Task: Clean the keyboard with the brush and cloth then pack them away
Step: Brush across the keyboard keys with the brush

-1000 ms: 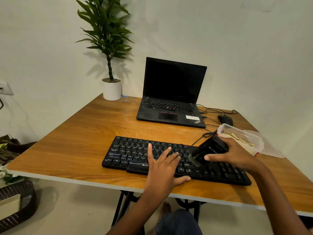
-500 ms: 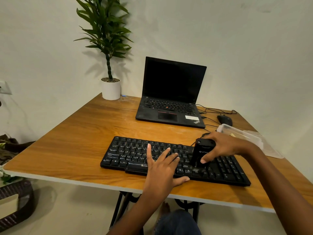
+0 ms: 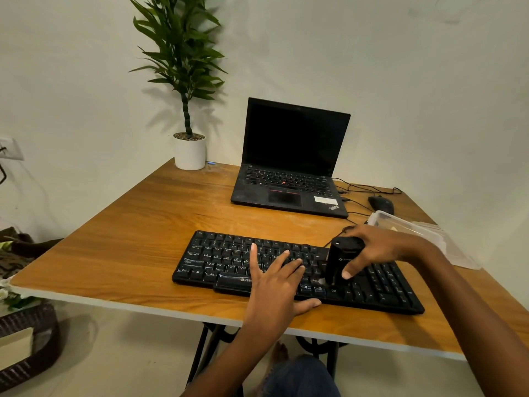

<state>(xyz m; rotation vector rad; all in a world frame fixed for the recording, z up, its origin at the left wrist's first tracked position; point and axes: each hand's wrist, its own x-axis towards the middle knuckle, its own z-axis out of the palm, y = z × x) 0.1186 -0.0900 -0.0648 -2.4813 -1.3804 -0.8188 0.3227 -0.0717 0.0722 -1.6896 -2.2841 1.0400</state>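
Note:
A black keyboard lies near the front edge of the wooden table. My left hand rests flat on its middle keys with the fingers spread. My right hand grips a black cylindrical brush, which stands nearly upright with its lower end on the keys right of centre. A clear plastic box sits at the right edge, behind my right wrist, with something pale inside.
An open black laptop stands behind the keyboard. A black mouse and cables lie to its right. A potted plant occupies the back left corner. A dark basket sits on the floor at left.
My right hand has tipped the brush from slanted to nearly upright and shifted it slightly left on the keys. My left hand has stayed on the keyboard.

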